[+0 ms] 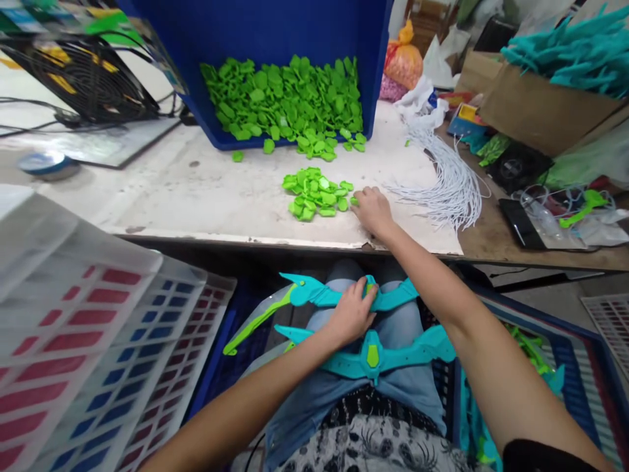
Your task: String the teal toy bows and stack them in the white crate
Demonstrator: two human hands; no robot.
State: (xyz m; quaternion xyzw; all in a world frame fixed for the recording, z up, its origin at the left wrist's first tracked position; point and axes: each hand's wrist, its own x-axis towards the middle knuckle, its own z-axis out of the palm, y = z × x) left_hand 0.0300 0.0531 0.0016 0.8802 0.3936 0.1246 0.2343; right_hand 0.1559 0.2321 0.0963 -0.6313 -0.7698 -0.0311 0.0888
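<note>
My left hand (351, 309) rests on the centre of a teal bow-shaped part (314, 292) lying across my lap, its fingers around a small green piece there. A second teal bow-shaped part (407, 357) lies nearer my body, with a green piece (373, 355) in its middle. On the table, my right hand (373, 211) has its fingertips closed on a small green piece (354, 200) at the right edge of a loose green pile (317, 193). Grey and green curved limbs extend from the left ends of the teal parts.
A blue bin (295, 29) of green pieces lies tipped behind the pile. White strings (455, 183) lie to the right, near a cardboard box (535, 108) of teal parts. White baskets (98, 242) stand at left; a blue crate (590, 347) is at lower right.
</note>
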